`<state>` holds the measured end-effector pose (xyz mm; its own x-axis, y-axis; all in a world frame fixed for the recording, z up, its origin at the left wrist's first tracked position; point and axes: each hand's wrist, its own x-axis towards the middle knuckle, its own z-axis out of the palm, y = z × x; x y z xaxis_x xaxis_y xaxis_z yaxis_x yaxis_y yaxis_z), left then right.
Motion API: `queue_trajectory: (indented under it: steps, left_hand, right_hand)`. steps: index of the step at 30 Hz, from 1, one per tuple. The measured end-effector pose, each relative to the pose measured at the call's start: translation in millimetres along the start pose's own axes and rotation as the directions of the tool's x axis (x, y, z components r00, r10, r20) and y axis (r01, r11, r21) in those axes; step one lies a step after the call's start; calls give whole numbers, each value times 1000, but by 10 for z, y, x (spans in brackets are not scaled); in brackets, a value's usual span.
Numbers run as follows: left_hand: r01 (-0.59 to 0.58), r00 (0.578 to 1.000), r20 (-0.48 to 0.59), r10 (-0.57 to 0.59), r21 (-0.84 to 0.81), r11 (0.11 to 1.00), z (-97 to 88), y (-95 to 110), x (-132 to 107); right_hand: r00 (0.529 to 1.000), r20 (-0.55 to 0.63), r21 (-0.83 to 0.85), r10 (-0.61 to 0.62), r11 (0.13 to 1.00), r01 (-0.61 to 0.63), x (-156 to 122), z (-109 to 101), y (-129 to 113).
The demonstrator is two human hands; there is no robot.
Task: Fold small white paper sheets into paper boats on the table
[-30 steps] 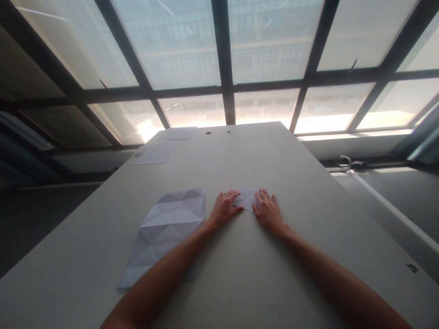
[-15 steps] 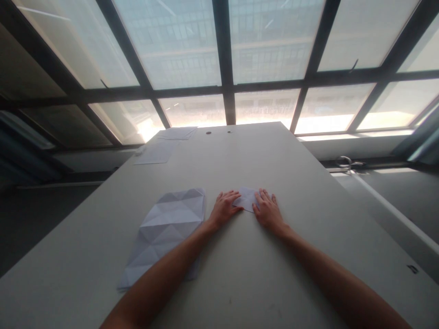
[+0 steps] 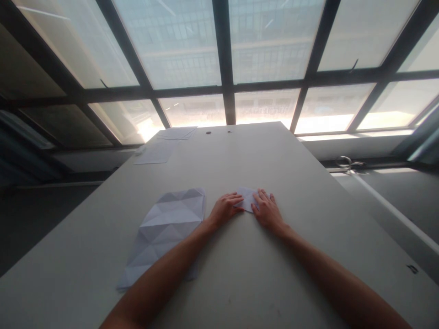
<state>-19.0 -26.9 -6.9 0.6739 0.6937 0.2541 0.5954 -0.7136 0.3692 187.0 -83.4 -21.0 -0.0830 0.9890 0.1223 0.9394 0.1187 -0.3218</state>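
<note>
A small folded piece of white paper (image 3: 246, 199) lies flat on the white table between my hands. My left hand (image 3: 226, 206) rests on its left end, fingers stretched out over it. My right hand (image 3: 266, 209) lies flat on its right end with the fingers slightly spread, hiding that side. Left of my hands is a larger creased sheet of white paper (image 3: 168, 221), marked with zigzag fold lines. My left forearm passes over its lower right part.
White sheets (image 3: 156, 152) lie at the far left of the table (image 3: 254, 155), near the windows. Two small dark spots show at its far edge. A silvery ring-shaped object (image 3: 344, 161) is beyond the right edge, beside a pale bar (image 3: 394, 208).
The fingers of my left hand have shifted slightly right over the folded paper. My right hand has edged a little to the left. The creased sheet has stayed put.
</note>
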Motion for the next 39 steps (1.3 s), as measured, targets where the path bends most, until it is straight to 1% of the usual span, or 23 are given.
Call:
queue_trajectory:
  steps: [2,5,14,23,28,32,35,37,39]
  left_hand:
    - [-22,1000,12,22,2,1000,0,-6,-3]
    - [-42,999,3,42,-9,999,7,-26,-7]
    - [-24,999,-30,22,-58,998,33,-98,-10]
    - [-26,999,-28,26,-6,1000,-4,-47,-5]
    - [14,996,-91,-13,12,1000,32,-57,-3]
    - [21,990,-138,-26,-38,999,37,-21,0]
    - [56,967,-243,-78,-95,994,19,25,4]
    - [130,930,-329,-162,-119,984,11,37,6]
    - [229,895,-360,-264,-139,964,9,31,6]
  right_hand:
    - [1000,-5,-1,2,1000,-2,-3,0,-1]
    - [1000,-16,-4,-4,1000,4,-9,1,-4]
    - [1000,-14,-12,-23,1000,23,-19,-12,-8]
    - [998,3,-29,-68,997,68,-32,-27,-15]
    - [998,3,-3,-57,998,57,-21,-42,-12]
    - [999,-2,27,-54,998,54,-12,-60,-11]
    - [999,0,39,-44,998,44,-8,-60,-10]
    - [999,-3,45,-35,998,35,-6,-55,-10]
    - [999,-7,48,-32,998,32,-3,-49,-10]
